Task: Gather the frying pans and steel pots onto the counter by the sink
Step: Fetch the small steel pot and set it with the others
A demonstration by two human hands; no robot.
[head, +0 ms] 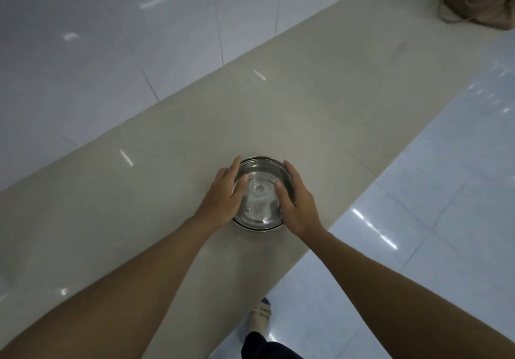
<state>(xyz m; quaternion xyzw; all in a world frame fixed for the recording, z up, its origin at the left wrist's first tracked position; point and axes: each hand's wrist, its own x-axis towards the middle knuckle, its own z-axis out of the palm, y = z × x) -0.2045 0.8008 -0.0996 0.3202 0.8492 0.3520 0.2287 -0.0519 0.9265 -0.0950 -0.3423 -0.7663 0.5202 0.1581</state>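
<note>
On the counter [334,93], near its front edge, the steel pot [262,228] stands with its glass lid [259,191] on. Your left hand [223,198] and right hand [300,206] grip its sides, fingers [234,168] curled round the rim

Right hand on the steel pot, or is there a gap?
Touching. Head view: the right hand wraps the right side of the steel pot, with its thumb lying on the glass lid; no gap shows.
</note>
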